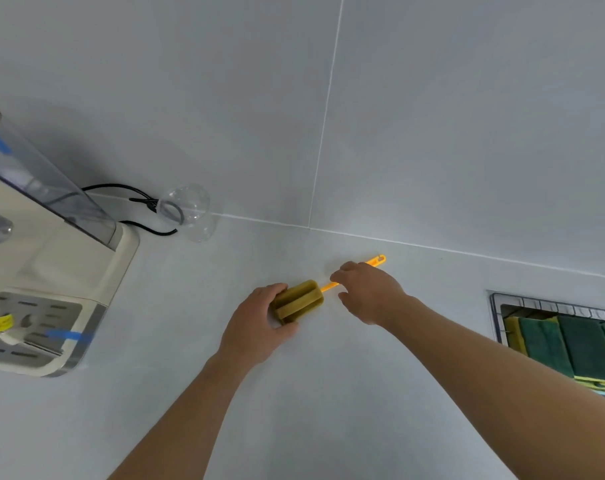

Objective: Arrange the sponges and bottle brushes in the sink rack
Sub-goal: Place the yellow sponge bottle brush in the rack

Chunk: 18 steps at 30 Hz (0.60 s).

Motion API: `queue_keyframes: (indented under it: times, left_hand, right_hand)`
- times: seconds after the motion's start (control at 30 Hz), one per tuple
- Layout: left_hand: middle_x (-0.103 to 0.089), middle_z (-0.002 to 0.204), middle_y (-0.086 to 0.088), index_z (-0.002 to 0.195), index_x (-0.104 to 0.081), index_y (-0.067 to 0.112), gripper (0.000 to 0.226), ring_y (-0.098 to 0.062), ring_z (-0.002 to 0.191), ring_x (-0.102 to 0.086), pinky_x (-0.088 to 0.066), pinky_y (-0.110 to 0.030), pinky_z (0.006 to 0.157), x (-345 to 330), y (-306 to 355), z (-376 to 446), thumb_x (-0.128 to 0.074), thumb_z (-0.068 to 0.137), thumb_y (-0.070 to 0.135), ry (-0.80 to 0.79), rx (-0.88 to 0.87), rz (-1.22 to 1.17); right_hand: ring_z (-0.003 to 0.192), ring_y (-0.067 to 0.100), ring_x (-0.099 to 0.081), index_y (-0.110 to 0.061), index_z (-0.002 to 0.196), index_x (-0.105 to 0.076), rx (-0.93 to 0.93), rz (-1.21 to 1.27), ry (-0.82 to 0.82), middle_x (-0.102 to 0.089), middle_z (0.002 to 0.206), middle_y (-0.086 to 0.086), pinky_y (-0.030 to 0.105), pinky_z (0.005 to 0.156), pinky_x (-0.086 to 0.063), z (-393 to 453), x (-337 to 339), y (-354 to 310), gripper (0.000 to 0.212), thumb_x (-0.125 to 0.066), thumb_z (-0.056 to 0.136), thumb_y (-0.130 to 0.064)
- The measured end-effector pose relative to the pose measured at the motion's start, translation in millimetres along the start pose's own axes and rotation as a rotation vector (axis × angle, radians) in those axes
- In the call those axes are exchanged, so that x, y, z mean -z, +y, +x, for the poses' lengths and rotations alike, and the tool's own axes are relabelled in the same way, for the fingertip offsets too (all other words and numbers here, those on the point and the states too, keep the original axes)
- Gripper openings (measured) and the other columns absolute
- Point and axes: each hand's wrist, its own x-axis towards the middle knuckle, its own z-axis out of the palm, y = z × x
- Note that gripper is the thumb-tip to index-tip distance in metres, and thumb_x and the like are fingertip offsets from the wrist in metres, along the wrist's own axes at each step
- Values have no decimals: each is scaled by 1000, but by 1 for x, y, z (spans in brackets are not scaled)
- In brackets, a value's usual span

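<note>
Both bare forearms enter from the bottom edge and extend forward over the pale grey counter point(328, 393). Left hand point(256, 327): fingers curled around the olive-yellow sponge head of a bottle brush point(298, 301), clamped on its near end. Right hand point(368, 292): placed over the brush's orange handle, fingers bent down onto it; whether they fully grip it cannot be determined, as the hand hides the contact. The handle tip, with a hanging hole, projects beyond the right hand toward the tiled wall point(467, 116). The brush lies close to the counter surface, angled from lower left to upper right, well apart from the sink rack point(495, 317) at the right edge. That rack holds green-and-yellow sponges point(567, 344) standing side by side. At the left stands a beige water dispenser point(52, 271) with blue tape strips; a clear glass point(190, 213) and a black cable point(135, 199) sit just behind it.
</note>
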Motion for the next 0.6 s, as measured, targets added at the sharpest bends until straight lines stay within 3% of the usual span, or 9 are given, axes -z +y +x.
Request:
queue_keyframes:
  times: [0.17,0.33,0.5,0.6]
  left_hand:
    - [-61,115,4,125,-55,22,54,-13,103,-58,-49,-28,89,-4,-4,4,-77,76,32,36,-26,3]
    - [-62,113,3,122,-57,21,48,-15,100,-59,-51,-29,87,-3,-3,4,-75,79,29,39,-31,7]
    - [-63,112,4,122,-58,22,46,-12,97,-59,-52,-30,86,1,-2,-2,-74,80,29,21,-22,-24]
    - [-64,112,8,122,-59,23,47,-10,96,-60,-51,-24,83,6,3,-9,-76,78,28,13,-28,-71]
  right_hand:
    - [113,23,-49,-20,125,-56,28,-8,35,-55,120,2,42,86,-51,7,-3,2,30,-50,96,-18]
    - [104,25,-53,-18,116,-56,90,-203,92,-57,111,4,33,70,-38,8,-3,0,22,-46,97,-14]
    - [102,27,-55,-15,118,-55,157,-310,100,-58,111,6,33,74,-35,-1,6,-6,24,-42,99,-11]
    - [102,27,-55,-15,118,-55,181,-305,113,-58,110,7,33,73,-33,-13,14,-6,24,-41,99,-11]
